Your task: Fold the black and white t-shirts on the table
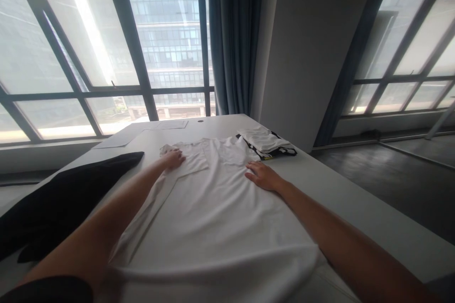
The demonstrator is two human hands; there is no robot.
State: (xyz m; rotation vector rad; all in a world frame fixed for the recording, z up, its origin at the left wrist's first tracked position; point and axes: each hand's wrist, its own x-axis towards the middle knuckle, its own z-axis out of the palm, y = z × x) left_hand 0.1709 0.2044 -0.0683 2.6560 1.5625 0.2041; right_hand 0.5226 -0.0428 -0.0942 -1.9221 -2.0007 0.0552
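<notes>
A white T-shirt (pixel 227 218) lies spread on the table, wrinkled, its near end closest to me. My left hand (pixel 174 158) rests on the shirt's far left part, by the sleeve, fingers stretched forward. On the far right part lies my right hand (pixel 262 175), palm down with its fingers apart. Neither hand visibly grips the cloth. Just beyond my right hand sits a small stack of folded clothes (pixel 265 141), white on top with black-and-white cloth beneath.
The white table (pixel 341 199) runs away from me toward the windows. Black clothing (pixel 71 199) lies along its left side. Sheets of paper (pixel 122 138) are at the far left, near a dark round spot (pixel 200 121). A blue curtain (pixel 232 38) hangs behind the table beside a pillar (pixel 309 47).
</notes>
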